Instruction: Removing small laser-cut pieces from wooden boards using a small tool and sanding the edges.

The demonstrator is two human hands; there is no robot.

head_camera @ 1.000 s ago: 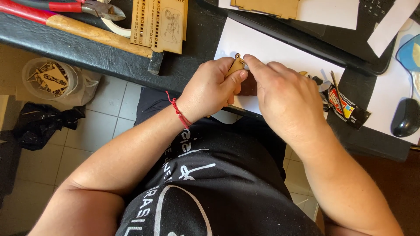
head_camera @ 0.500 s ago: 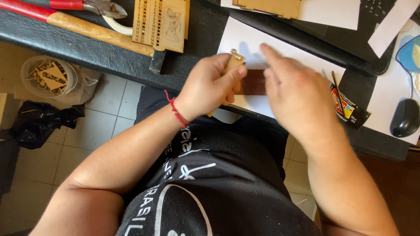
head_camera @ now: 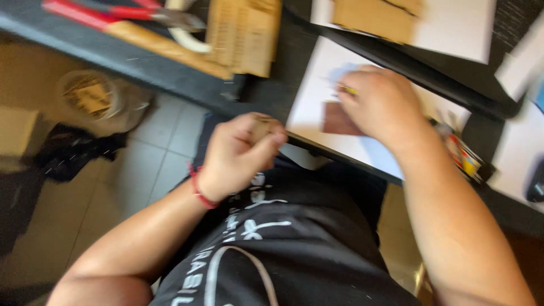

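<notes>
Blurred view from above, down over a black printed shirt (head_camera: pixel 272 255) to a dark table edge (head_camera: pixel 141 68).

Left hand (head_camera: pixel 238 156), centre of the frame, off the table and above the lap, with a red cord bracelet (head_camera: pixel 199 190) at the wrist. Fingers curled tight around a small tan wooden piece (head_camera: pixel 262 126), only its top showing past the knuckles; shape and long axis impossible to make out.

Right hand (head_camera: pixel 379 105), upper right of centre, resting palm-down on a white sheet (head_camera: pixel 309 102). Fingertips bent onto a dark brown rectangular piece (head_camera: pixel 337 119) lying flat on the sheet, long side running roughly left to right, right end hidden under the hand. A thin yellowish tip at the fingertips, too smeared to name. Whether pinching or merely pressing: cannot tell.

Brown piece up and to the right of the left-hand grip, just across the table edge; right hand already on it, left hand near but apart.

Upper left: red-handled pliers (head_camera: pixel 130 11), a wooden handle (head_camera: pixel 164 48), a slotted wooden panel (head_camera: pixel 243 34). Left, on the tiled floor: a clear tub of wood scraps (head_camera: pixel 93 96). Far right: small coloured items, cut off and unclear.
</notes>
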